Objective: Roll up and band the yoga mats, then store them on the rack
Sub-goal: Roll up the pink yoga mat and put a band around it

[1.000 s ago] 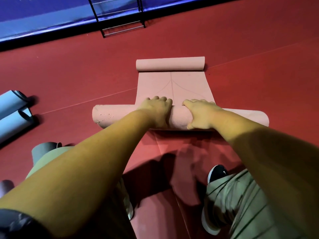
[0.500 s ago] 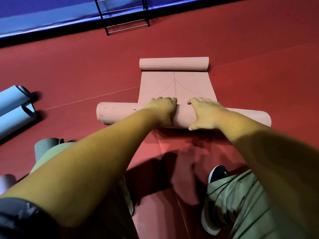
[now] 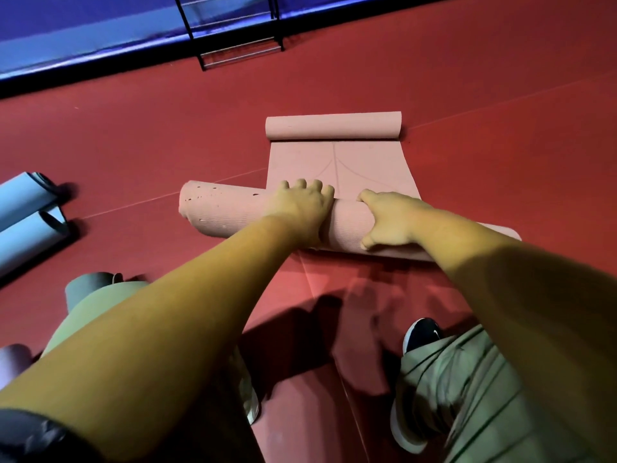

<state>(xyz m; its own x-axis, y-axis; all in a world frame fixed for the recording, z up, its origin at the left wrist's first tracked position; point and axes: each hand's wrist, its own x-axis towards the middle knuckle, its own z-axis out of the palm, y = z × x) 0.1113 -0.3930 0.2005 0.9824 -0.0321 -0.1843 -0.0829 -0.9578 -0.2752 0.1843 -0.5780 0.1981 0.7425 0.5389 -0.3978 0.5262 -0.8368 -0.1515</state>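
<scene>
Gripping one half-rolled pink mat [image 3: 227, 213], left hand [image 3: 300, 212] and right hand [image 3: 390, 220] curl over it; two blue rolls [image 3: 23, 198] [image 3: 30, 236] lie aside.

A gym or exercise hall with a padded floor

The red floor [image 3: 467, 78] spreads wide in smooth panels joined by thin straight seams, and glossy blue padding [image 3: 83, 38] lines its far edge. A black metal rack [image 3: 233, 45] of thin bars stands against that padding. Yoga mats lie about on the floor: a pink mat [image 3: 334, 162] partly rolled in the middle, two light blue rolls [image 3: 23, 198] side by side at the left, a grey roll [image 3: 88, 287] nearer, and the end of a purple roll [image 3: 11, 362] at the left edge. A black sports shoe [image 3: 422, 334] stands on the floor.
</scene>
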